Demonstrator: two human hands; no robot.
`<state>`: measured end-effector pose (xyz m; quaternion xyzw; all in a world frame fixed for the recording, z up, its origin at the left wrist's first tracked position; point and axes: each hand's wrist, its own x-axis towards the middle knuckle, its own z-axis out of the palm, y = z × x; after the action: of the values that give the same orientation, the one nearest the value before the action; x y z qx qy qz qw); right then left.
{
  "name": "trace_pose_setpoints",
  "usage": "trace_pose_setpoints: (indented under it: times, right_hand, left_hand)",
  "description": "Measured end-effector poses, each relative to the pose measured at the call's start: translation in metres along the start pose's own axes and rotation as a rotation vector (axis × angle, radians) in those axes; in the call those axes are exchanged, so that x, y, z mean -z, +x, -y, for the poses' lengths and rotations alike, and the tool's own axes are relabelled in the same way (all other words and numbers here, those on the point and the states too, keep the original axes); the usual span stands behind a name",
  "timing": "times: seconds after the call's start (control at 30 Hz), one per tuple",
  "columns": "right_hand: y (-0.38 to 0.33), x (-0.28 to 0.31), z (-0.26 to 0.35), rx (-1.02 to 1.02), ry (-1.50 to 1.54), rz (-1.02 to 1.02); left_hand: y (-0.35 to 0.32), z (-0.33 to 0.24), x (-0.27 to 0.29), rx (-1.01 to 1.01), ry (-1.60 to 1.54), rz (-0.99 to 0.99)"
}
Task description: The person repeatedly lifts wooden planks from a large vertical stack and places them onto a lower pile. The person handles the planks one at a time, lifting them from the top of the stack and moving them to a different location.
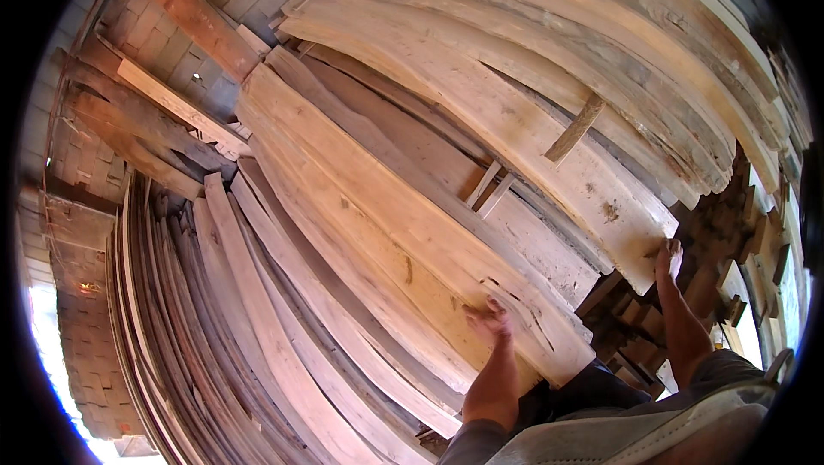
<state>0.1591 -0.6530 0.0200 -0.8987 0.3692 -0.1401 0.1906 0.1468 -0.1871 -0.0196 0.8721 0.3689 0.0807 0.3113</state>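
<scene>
My left hand is at the face of a long, pale wooden plank in the middle of the view. Its fingers are apart and rest near the plank's left edge, beside a dark split in the wood. At the right, my right hand is closed round the lower end of another wide plank with dark knots. The fingers behind that end are partly hidden. A short wooden stick lies across this plank's upper side.
Many more boards stand side by side at the left. Further long boards are stacked at the upper right. Short wood offcuts are piled at the right. A brick wall and dark timber beams stand beyond.
</scene>
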Motion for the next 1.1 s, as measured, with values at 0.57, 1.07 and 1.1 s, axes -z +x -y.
trace_pose_setpoints:
  times: [0.57, 1.07, 1.1]
  right_hand:
    - [-0.094, -0.02, 0.033, -0.638, 0.89, -0.221]
    - [-0.105, 0.013, 0.064, -0.86, 0.947, -0.025]
    - [-0.11, 0.003, 0.047, -0.821, 0.999, -0.032]
  left_hand:
    - [0.006, 0.01, -0.025, -0.021, -0.022, 0.076]
    - [0.021, 0.04, -0.031, 0.134, -0.183, 0.157]
    - [0.019, 0.036, -0.031, 0.146, -0.165, 0.17]
